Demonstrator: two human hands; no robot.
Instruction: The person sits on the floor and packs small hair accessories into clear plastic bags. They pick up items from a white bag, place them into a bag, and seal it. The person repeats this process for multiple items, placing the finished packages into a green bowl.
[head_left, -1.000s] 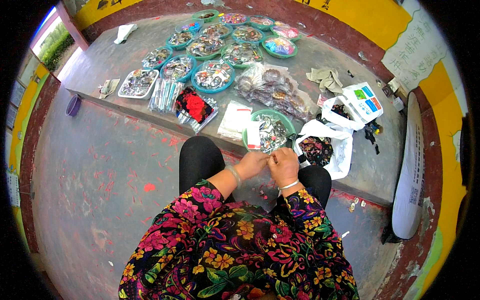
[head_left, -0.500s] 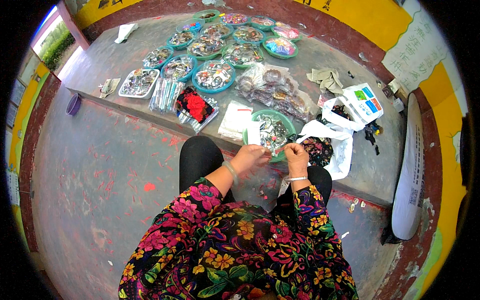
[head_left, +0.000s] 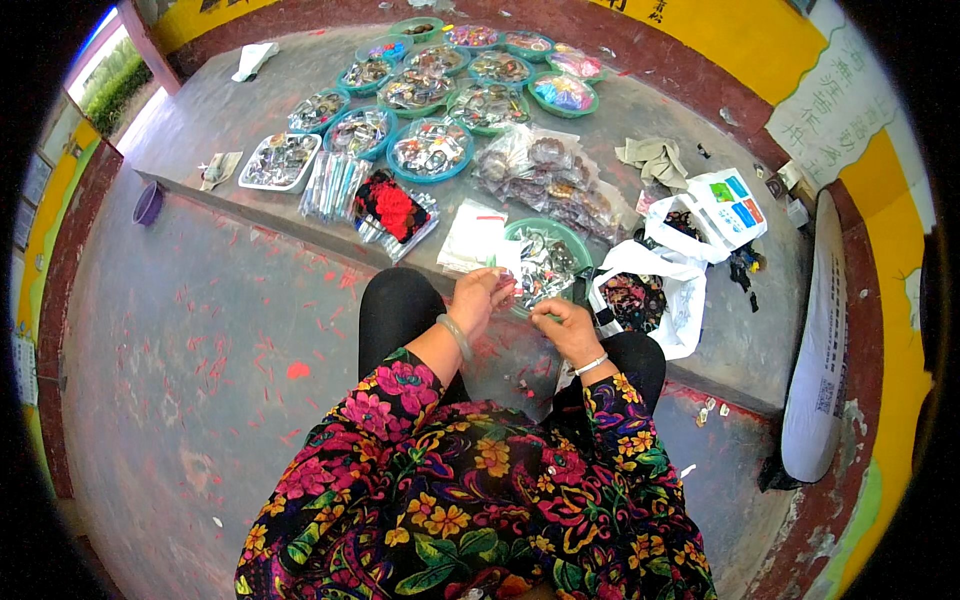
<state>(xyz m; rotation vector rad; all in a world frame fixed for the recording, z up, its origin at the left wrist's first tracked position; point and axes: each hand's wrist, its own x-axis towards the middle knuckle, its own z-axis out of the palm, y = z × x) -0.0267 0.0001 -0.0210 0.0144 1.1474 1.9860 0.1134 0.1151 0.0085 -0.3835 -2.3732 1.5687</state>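
Head view: round green basin [head_left: 573, 240] of packets [head_left: 546, 266] lies just far of left hand [head_left: 478, 300] (fingers bent, grip unclear) and right hand [head_left: 568, 330] (thumb and finger pinch together, any item indistinct), neither clearly nearer

We're looking over a grey platform [head_left: 740, 345]: along its front edge we've got a white tub [head_left: 270, 188], slim bluish packets [head_left: 335, 187], flat white packets [head_left: 470, 232] and a green basin [head_left: 578, 242]; toward the back edge, basins [head_left: 430, 178] crowd together; toward the right end, white bags [head_left: 682, 325].
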